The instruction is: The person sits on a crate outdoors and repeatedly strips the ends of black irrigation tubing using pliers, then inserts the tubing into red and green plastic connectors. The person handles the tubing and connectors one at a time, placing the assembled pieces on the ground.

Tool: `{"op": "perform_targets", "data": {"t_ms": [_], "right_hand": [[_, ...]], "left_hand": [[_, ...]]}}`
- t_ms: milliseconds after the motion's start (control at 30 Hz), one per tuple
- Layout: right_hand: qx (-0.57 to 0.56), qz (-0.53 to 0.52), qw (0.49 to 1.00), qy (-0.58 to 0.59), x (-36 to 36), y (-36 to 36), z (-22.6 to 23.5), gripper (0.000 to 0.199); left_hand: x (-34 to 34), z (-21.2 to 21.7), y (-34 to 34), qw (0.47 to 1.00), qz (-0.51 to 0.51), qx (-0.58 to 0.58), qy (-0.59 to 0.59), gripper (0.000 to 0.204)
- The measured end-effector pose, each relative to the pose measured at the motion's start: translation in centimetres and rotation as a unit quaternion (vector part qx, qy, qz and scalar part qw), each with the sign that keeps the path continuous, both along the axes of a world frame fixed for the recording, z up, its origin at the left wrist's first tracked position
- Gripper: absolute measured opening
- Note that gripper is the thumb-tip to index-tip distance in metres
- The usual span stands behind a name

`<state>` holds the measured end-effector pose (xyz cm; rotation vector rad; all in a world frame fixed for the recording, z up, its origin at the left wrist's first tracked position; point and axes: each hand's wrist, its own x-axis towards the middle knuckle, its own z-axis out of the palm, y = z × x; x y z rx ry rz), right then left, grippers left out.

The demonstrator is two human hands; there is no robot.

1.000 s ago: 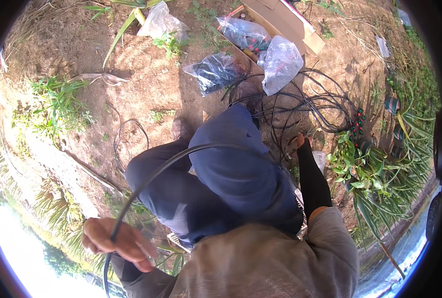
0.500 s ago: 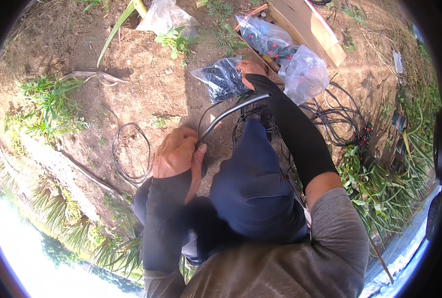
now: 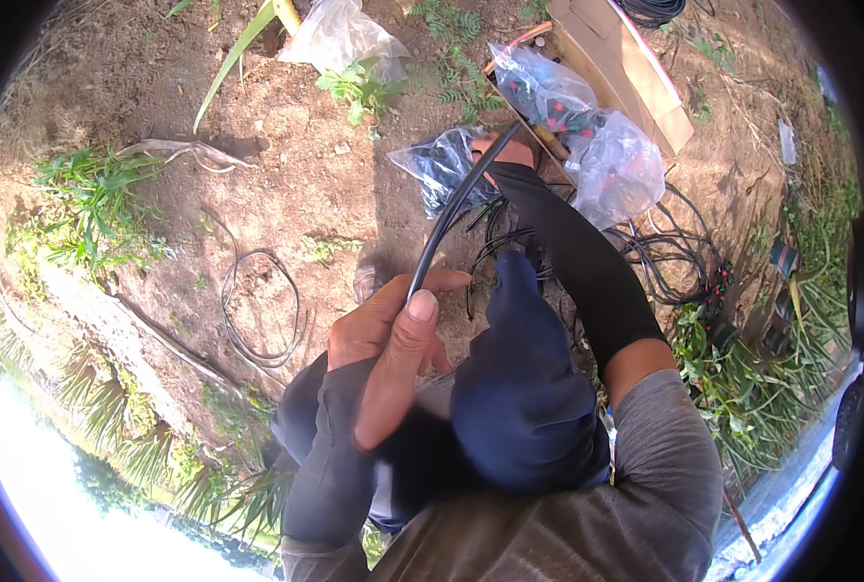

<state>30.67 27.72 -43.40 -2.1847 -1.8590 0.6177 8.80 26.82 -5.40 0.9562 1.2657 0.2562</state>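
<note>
Ground [image 3: 286, 189]: soil.
Left grip [image 3: 366, 332]: clamped on black tube [image 3: 443, 218].
Right grip [image 3: 517, 152]: at clear bag [image 3: 430, 175]; cannot tell closure.
Cardboard box [image 3: 631, 82]: beyond right grip.

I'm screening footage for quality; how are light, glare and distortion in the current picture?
Head view: sky blown out at lower left, glints on the clear bag at the right hand, sun and shade patching the soil, fisheye curvature toward the edges.

Outdoor plot, garden or field: sun is striking bare soil [image 3: 296, 194] around the cardboard box [image 3: 611, 60]. Weeds [image 3: 359, 89] are growing left of it, spiky plants [image 3: 757, 388] below right.
</note>
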Motion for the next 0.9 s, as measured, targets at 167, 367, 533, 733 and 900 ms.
{"op": "perform_targets", "data": {"t_ms": [167, 367, 533, 733, 900], "right_hand": [[-0.032, -0.051, 0.998, -0.027, -0.9, 0.1, 0.6, 0.014], [-0.053, -0.098, 0.994, -0.017, -0.7, 0.4, 0.5, 0.013], [0.054, -0.171, 0.982, 0.062, -0.4, -0.9, 0.5, 0.010], [0.114, -0.345, 0.823, 0.436, 0.7, -4.5, 5.9, 0.019], [0.112, -0.290, 0.686, 0.658, 1.4, -8.7, 17.7, 0.022]], "left_hand": [[-0.3, -0.5, -0.3, 0.995, 0.064, 0.071, 0.000, 0.050], [-1.4, -0.1, -0.2, 0.990, 0.102, 0.035, -0.086, 0.047], [-1.5, -0.1, -0.3, 0.979, 0.136, 0.096, -0.121, 0.047], [-2.2, 0.4, -0.3, 0.967, 0.134, 0.165, -0.141, 0.035], [-3.6, 0.7, -2.4, 0.970, 0.084, 0.178, -0.144, 0.031]]}}
